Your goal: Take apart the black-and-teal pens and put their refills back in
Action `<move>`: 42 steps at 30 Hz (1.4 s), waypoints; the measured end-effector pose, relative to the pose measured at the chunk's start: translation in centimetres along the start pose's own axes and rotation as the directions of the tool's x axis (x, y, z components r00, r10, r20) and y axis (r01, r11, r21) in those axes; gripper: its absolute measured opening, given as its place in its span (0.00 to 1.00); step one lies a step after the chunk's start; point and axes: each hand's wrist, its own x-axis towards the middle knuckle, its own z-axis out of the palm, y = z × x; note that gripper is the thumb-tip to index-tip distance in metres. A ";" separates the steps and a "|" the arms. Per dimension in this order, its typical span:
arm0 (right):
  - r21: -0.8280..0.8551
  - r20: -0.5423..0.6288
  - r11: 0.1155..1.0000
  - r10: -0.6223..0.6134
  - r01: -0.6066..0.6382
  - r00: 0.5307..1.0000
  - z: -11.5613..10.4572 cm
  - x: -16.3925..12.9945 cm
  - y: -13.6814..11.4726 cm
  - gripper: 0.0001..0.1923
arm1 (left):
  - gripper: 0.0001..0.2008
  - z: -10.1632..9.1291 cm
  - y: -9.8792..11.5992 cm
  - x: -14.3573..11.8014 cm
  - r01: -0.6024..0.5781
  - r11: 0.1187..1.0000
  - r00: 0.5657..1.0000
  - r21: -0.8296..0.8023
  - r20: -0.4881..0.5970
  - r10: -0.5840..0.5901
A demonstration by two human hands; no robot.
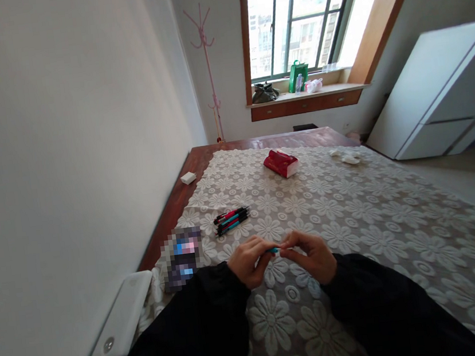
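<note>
Two hands meet in the middle, low over a big bed-like table with a flowery lace cloth [355, 215] on it. The left hand [250, 262] and the right hand [310, 255] both pinch a small blue pen [274, 250], and only a tiny bit of it shows between them. The fingers of each hand are closed tight on that pen, one hand at each end. Both arms wear black sleeves [204, 326]. The pen is held just above the cloth, near the person. A little farther away and to the left lies a small bunch of pens [231, 219], some pink and some blue, side by side on the cloth. Near the left edge sits a blurred box [183, 258], and you cannot tell what it is. By the wall on the near left lies a flat white board [122, 318]. Farther along the left edge, on the bare brown wood, is a small white block [188, 177]. Far in the middle lies a red book [281, 163]. To the far right of it are some white scraps [346, 157]. At the back there is a window [300, 17] with a green bag [298, 76] on its sill. A pink coat stand [207, 66] is in the far corner, and a white cabinet [439, 95] is on the far right.
</note>
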 end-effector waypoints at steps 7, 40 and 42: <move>-0.042 -0.057 0.998 -0.059 0.057 0.997 0.1 -0.1 -0.4 0.11 | 0.14 0.3 -0.5 -0.1 -0.010 0.999 1.000 0.033 0.006 0.009; -0.088 0.014 0.996 -0.032 0.033 0.999 0.1 -0.2 -0.9 0.08 | 0.12 0.1 -0.1 -0.1 -0.002 0.997 0.999 0.083 0.034 0.000; -0.122 -0.005 0.991 -0.059 0.058 0.998 0.1 -0.2 -0.8 0.08 | 0.12 0.1 -0.1 -0.2 -0.014 0.996 0.999 0.086 0.038 0.011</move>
